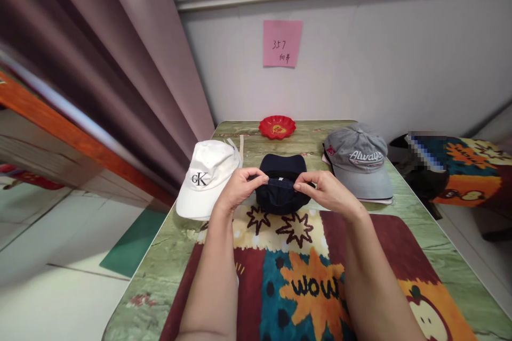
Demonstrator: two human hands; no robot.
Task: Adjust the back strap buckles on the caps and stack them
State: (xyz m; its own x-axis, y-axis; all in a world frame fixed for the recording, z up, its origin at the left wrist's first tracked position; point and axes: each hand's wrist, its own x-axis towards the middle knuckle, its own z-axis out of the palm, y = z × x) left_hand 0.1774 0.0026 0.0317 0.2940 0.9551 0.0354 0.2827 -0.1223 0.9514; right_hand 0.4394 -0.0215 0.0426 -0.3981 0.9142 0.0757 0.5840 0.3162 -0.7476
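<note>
In the middle of the table lies a dark navy baseball cap (pixel 280 200), its brim pointing away from me and its back strap towards me. My left hand (pixel 244 185) pinches the left end of the strap between thumb and fingertips. On the other side, my right hand (pixel 322 187) pinches the strap's right end the same way. A white cap (pixel 210 170) with black letters sits just left of my left hand. To the right of my right hand rests a grey cap (pixel 358 152) reading "Always", with another item partly showing beneath it.
A red scalloped dish (pixel 277 127) stands at the back of the green marbled table (pixel 156 277). A colourful mat (pixel 296 298) covers the near part. Behind is a white wall with a pink note (pixel 282 43). A curtain (pixel 160 53) hangs at left; a patterned stool (pixel 468 165) stands at right.
</note>
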